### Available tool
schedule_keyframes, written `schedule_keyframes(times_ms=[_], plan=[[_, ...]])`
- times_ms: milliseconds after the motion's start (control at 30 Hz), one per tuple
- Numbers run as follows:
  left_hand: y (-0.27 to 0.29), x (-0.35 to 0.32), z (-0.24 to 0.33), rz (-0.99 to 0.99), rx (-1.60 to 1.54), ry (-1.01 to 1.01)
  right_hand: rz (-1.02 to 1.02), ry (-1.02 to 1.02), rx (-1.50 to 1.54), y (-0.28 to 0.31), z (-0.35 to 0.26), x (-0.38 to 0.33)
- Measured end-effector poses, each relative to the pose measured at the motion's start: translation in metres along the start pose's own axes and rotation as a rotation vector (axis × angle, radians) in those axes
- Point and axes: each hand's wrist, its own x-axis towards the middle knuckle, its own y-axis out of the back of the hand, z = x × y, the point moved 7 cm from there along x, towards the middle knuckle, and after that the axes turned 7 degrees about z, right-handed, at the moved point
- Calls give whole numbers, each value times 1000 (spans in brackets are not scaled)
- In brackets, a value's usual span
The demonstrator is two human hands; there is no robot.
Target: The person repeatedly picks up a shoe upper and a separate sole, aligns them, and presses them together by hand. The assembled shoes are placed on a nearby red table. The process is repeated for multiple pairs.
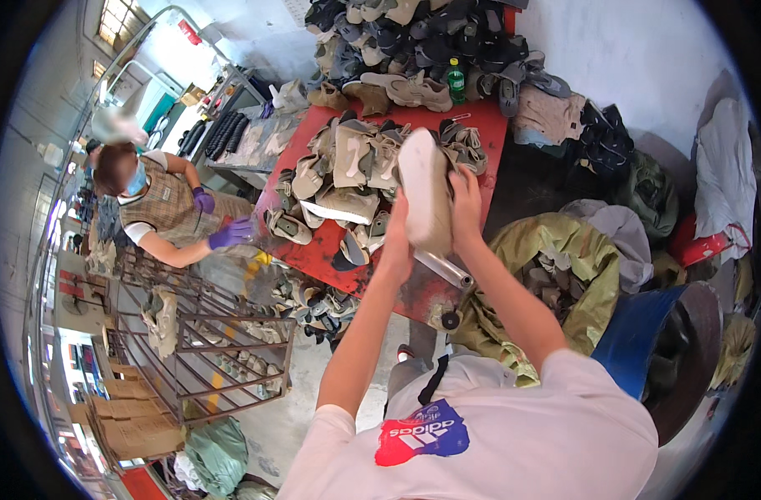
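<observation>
A beige shoe upper (431, 204) is held up between my two hands over the red table (497, 137). Its pale, smooth, sole-shaped face shows, and motion blurs it slightly. My left hand (399, 237) grips its left side near the lower end. On the opposite side my right hand (465, 204) presses with the fingers curled behind it. Beside them, a heap of beige and grey shoe uppers (351, 158) covers the table's middle. Below the held upper, a shiny metal cylinder (444, 269) sticks out at the near table edge.
Left of the table stands a person in purple gloves (230, 233). Metal shoe racks (230, 321) fill the lower left. More shoes (422, 37) are stacked at the back near a green bottle (455, 81). An open yellow-green sack (597, 250) and a blue drum (643, 337) stand at right.
</observation>
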Motion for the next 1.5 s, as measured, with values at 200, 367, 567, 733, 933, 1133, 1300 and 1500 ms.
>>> schedule_keyframes(times_ms=[200, 367, 567, 733, 933, 1133, 1300, 1500], plan=[[0, 47, 25, 187, 602, -387, 0, 587, -1312, -89, 69, 129], [72, 1, -77, 14, 822, -128, -513, 401, -1371, -65, 143, 140], [183, -105, -128, 220, 978, 50, -485, 468, -727, 24, 118, 25], [290, -165, -185, 107, 1235, 303, 132, -199, -777, 298, 141, -76], [375, -249, -229, 81, 1287, 675, 173, -540, -1263, 488, 201, -145], [341, -289, -239, 191, 1279, 853, 492, -477, -1468, 540, 248, -65], [354, -335, -250, 342, 1318, 1007, 576, -687, -1470, 588, 342, -9], [337, -346, -293, 355, 1157, 1122, 372, -635, -1459, 585, 359, 37]])
